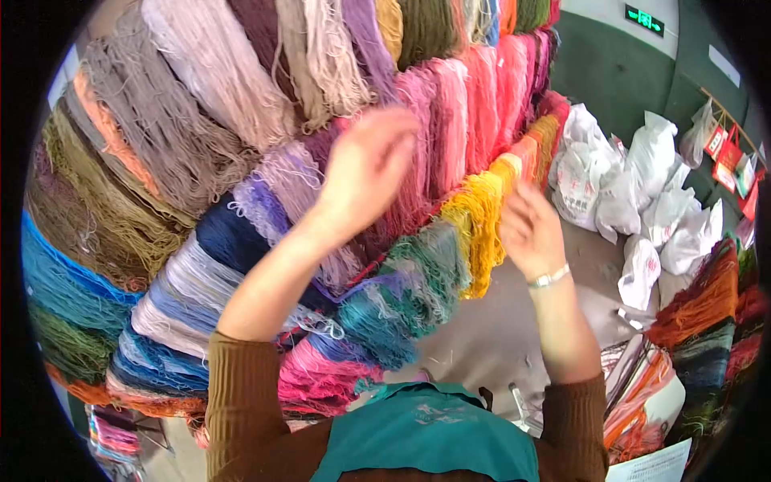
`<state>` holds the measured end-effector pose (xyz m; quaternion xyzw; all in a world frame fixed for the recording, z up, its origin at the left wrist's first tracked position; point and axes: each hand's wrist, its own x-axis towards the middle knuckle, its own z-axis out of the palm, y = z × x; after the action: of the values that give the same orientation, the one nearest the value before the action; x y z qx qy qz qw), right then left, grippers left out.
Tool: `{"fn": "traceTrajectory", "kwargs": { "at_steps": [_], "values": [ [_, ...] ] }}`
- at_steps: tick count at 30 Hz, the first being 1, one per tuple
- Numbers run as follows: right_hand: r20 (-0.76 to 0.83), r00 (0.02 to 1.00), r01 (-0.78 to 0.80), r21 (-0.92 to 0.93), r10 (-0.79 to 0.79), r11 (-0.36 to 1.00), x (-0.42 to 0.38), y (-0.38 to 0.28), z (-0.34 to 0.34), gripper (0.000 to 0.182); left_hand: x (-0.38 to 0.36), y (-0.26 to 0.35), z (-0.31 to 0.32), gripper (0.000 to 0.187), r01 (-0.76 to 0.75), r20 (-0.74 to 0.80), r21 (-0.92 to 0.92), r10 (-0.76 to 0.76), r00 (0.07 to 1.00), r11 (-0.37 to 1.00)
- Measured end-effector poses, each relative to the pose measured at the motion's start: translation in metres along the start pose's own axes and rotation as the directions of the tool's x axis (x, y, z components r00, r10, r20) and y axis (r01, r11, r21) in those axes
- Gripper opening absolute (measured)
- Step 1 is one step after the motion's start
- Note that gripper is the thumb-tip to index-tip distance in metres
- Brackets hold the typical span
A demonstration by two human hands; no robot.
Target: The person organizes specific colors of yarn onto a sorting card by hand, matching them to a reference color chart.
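Note:
My left hand is raised in front of the pink yarn hanks, its fingers bent and blurred; whether it holds anything cannot be made out. Beside the yellow yarn, my right hand is up with its fingers partly curled, and no held item shows clearly. Teal-green yarn hangs below and between the hands. Lilac yarn hangs just behind my left forearm. Coral-red yarn hangs above my right hand.
Rows of hanging yarn, including grey hanks and blue hanks, fill the left. White plastic bags lie on the floor at right, near a wall. More yarn hangs at lower right, above some papers.

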<state>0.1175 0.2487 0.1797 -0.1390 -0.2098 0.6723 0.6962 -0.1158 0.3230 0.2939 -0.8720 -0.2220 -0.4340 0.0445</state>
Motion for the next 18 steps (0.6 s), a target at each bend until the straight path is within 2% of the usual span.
{"fn": "traceTrajectory", "kwargs": {
  "at_steps": [3, 5, 6, 7, 10, 11, 14, 18],
  "values": [
    [0.084, 0.994, 0.080, -0.055, -0.075, 0.995, 0.064, 0.000, 0.067, 0.009, 0.038, -0.013, -0.057, 0.023, -0.172, -0.129, 0.324, 0.224, 0.966, 0.930],
    [0.213, 0.955, 0.243, -0.148, -0.209, 0.959, 0.098, 0.005, 0.106, 0.014, 0.068, -0.022, -0.083, 0.024, -0.255, -0.107, 0.568, 0.377, 0.920, 0.783],
    [0.225, 0.943, 0.287, -0.177, -0.246, 0.941, 0.112, 0.007, 0.123, 0.016, 0.082, -0.024, -0.094, 0.025, -0.274, -0.073, 0.667, 0.427, 0.901, 0.693],
    [0.238, 0.929, 0.333, -0.203, -0.284, 0.921, 0.125, 0.008, 0.139, 0.018, 0.098, -0.016, -0.100, 0.030, -0.298, -0.014, 0.790, 0.502, 0.865, 0.535],
    [0.268, 0.854, 0.518, -0.363, -0.446, 0.774, 0.160, 0.016, 0.174, 0.018, 0.132, -0.021, -0.113, 0.036, -0.272, 0.088, 0.916, 0.516, 0.852, 0.294],
    [0.285, 0.816, 0.578, -0.425, -0.503, 0.696, 0.170, 0.018, 0.184, 0.017, 0.145, -0.022, -0.116, 0.040, -0.270, 0.077, 0.899, 0.484, 0.871, 0.344],
    [0.409, 0.623, 0.766, -0.489, -0.666, 0.417, 0.193, 0.024, 0.202, 0.017, 0.169, -0.031, -0.124, 0.039, -0.216, 0.064, 0.943, 0.500, 0.864, 0.252],
    [0.398, 0.628, 0.674, -0.708, -0.669, 0.211, 0.209, 0.025, 0.209, 0.019, 0.176, -0.040, -0.125, 0.038, -0.154, 0.022, 0.953, 0.450, 0.893, 0.259]
  ]
}}
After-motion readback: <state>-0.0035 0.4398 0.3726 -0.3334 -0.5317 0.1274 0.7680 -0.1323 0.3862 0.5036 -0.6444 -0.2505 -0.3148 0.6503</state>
